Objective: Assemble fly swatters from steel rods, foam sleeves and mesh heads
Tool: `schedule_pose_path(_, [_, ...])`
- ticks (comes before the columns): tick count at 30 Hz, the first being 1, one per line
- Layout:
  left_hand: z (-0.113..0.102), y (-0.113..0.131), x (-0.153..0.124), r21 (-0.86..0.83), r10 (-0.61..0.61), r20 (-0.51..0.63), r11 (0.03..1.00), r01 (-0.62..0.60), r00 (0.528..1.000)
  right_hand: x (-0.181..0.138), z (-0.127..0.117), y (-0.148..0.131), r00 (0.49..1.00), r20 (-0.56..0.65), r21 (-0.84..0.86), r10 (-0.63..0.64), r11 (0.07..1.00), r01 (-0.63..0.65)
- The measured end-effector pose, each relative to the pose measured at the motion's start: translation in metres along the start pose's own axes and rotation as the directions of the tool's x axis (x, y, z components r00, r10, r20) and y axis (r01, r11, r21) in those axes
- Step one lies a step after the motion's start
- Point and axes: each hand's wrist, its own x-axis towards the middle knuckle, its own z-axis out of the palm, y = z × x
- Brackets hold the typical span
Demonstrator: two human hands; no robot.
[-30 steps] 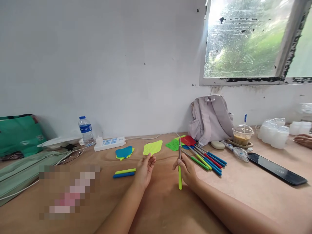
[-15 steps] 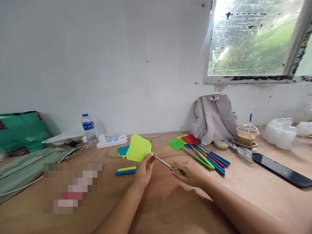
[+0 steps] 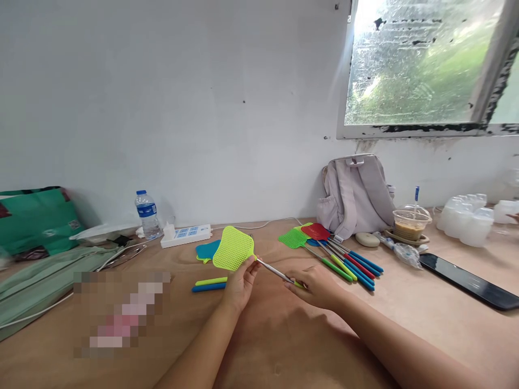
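Note:
My left hand [image 3: 240,281] pinches the neck of a yellow-green mesh fly-swatter head [image 3: 233,248], raised just above the wooden table [image 3: 405,324]. A thin metal rod [image 3: 274,271] runs from that head to my right hand [image 3: 316,284], which is closed round the rod's yellow-green handle; only the handle's tip shows. Head and rod meet at my left fingertips. A blue swatter head [image 3: 205,250] on top of a yellow one lies flat behind the raised head. Two loose handles, yellow-green [image 3: 210,281] and blue [image 3: 208,287], lie left of my left hand.
Several assembled swatters [image 3: 336,256] with coloured handles lie fanned out right of my hands. A grey backpack [image 3: 354,194], a lidded drink cup [image 3: 411,223], a black phone [image 3: 468,281], white jars [image 3: 464,219], a power strip [image 3: 185,235], a water bottle [image 3: 146,214] and green bags [image 3: 36,221] ring the table.
My left hand picked the yellow-green head up off the table. My right hand tipped the rod from upright to lying leftward, and its tip now meets the head.

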Motion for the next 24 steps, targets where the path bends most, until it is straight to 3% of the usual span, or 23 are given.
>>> schedule_pose_path(6, [-0.007, -0.007, 0.004, 0.081, 0.038, 0.023, 0.996, -0.04, 0.999, -0.002, -0.004, 0.004, 0.999, 0.037, -0.012, -0.018, 1.0, 0.018])
schedule_pose_path(13, [-0.012, -0.015, 0.004, 0.165, -0.061, 0.008, 0.985, 0.059, 0.998, -0.004, 0.003, 0.012, 0.999, 0.032, 0.023, -0.015, 1.0, 0.015])
schedule_pose_path(19, [-0.015, -0.015, 0.003, 0.168, -0.056, 0.099, 0.985, 0.039, 0.994, -0.005, 0.011, 0.009, 0.997, 0.078, -0.022, -0.003, 1.0, 0.005])
schedule_pose_path(24, [-0.016, -0.015, 0.003, 0.177, -0.046, 0.161, 0.984, 0.017, 0.986, -0.005, 0.014, 0.008, 0.998, 0.051, 0.036, 0.044, 0.998, -0.046])
